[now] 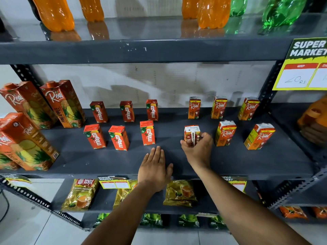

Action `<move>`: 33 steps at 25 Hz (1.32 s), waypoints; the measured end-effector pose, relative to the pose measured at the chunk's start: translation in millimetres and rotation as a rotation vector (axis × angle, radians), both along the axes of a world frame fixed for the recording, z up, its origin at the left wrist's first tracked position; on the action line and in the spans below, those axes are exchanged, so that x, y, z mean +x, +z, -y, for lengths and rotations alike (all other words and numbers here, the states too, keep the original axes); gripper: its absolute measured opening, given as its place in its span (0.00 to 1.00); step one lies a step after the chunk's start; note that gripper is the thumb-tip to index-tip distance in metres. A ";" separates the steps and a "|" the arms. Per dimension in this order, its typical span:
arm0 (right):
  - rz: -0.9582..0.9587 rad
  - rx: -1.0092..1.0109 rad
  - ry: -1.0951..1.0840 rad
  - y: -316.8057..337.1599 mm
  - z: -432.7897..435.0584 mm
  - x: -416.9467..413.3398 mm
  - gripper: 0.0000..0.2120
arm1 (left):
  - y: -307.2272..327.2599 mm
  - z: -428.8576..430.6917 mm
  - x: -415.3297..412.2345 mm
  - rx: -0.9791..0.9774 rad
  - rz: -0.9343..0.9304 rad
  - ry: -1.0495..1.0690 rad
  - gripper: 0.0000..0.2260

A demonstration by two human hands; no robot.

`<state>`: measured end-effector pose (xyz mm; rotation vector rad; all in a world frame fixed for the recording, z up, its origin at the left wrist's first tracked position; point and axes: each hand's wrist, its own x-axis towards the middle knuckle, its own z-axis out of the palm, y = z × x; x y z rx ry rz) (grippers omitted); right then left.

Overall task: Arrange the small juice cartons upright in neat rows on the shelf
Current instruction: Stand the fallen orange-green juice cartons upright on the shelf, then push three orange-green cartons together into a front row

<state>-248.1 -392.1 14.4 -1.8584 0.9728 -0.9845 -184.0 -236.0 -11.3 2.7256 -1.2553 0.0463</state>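
Observation:
Small juice cartons stand upright in two rows on the dark grey shelf [238, 161]. On the left are several red Maaza cartons [147, 132]. On the right are several orange Real cartons [225, 133]. My right hand [197, 150] grips one small Real carton [191, 132] in the front row, with its white top and straw side facing me. Flat on the shelf's front part rests my left hand [154, 169], palm down, fingers together, holding nothing, just below the front Maaza row.
Tall Real pineapple cartons [64, 103] stand at the shelf's left end. Orange bottles [213, 12] and green bottles [281, 11] fill the shelf above. A yellow price sign [302, 66] hangs at the right. Tea packets [80, 194] lie on the shelf below.

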 end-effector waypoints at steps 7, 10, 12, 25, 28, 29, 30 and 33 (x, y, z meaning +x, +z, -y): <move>-0.095 -0.226 0.178 77.4 31.9 -7.7 0.34 | -1.1 0.3 1.2 0.008 -0.008 -0.012 0.33; -0.672 -0.371 0.307 105.0 42.3 3.4 0.36 | -2.2 -1.8 0.9 0.004 -0.008 -0.016 0.33; -0.844 -0.477 0.354 111.2 41.8 11.1 0.29 | -2.4 -2.2 1.1 0.007 -0.013 -0.016 0.33; -1.012 -1.442 0.942 125.5 72.3 7.4 0.15 | -3.6 -1.1 2.2 -0.008 -0.021 -0.017 0.34; -0.991 -1.325 0.875 119.3 78.8 -2.1 0.29 | -2.9 -2.1 2.2 0.001 -0.024 -0.022 0.34; -0.950 -1.228 0.842 120.2 81.3 -7.4 0.33 | -3.0 -2.5 2.1 0.004 -0.023 -0.020 0.34; -0.900 -1.122 0.800 121.8 85.7 -14.6 0.37 | -3.1 -2.7 2.0 0.006 -0.019 -0.018 0.33; -0.657 -0.807 0.644 122.4 111.1 -54.2 0.37 | -4.1 -0.9 2.9 0.006 -0.006 -0.012 0.33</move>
